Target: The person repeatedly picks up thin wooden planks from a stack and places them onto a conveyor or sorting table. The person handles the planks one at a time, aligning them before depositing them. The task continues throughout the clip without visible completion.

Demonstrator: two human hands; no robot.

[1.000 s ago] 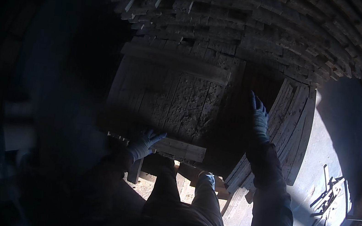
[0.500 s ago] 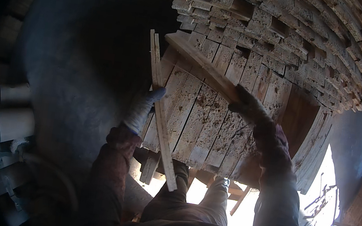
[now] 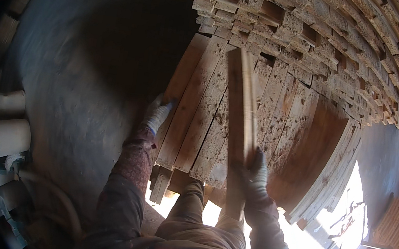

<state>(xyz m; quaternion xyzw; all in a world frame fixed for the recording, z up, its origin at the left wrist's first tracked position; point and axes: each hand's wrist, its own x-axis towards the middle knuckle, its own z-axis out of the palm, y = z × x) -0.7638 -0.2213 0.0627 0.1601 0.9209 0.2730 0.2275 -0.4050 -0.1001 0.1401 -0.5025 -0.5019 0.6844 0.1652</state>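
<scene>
Two gloved hands. Right hand point(image 3: 257, 177): closed on the near half of one loose board point(image 3: 240, 111), which slants over the plank row point(image 3: 194, 129), near end overhanging the row's edge above the legs point(image 3: 187, 207); the low grip presumably leaves its far end free to swing. Left hand point(image 3: 156, 116): at the row's left edge, perhaps for steadying; whether it grips cannot be told. Far edge: bounded by stacked boards point(image 3: 297, 31). Right edge: pale strips point(image 3: 325, 178). Roomier side, seemingly: left.

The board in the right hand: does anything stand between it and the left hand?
Nothing visible does: only flat-lying planks show between the left hand, by their left edge, and the board in the right hand.
</scene>
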